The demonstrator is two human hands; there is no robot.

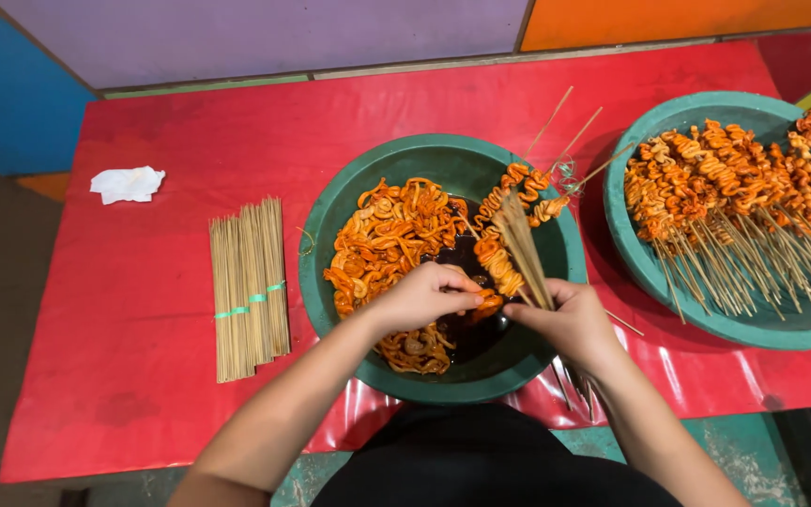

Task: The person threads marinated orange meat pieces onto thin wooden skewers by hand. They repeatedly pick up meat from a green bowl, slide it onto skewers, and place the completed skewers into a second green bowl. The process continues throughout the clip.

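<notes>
My right hand [570, 319] grips a bunch of thin bamboo skewers [524, 246] over a green bowl [330, 244]; a few carry coiled orange marinated strips. My left hand [424, 296] pinches an orange piece [486, 302] at the lower end of a skewer, right beside my right hand. The bowl holds a heap of loose orange strips [387, 239] and dark sauce [466, 329].
A second green bowl [650, 272] at the right is piled with several loaded skewers. Bundles of bare bamboo sticks [248, 286] lie left of the first bowl. A crumpled white tissue [127, 183] sits at the far left on the red table cover [190, 131].
</notes>
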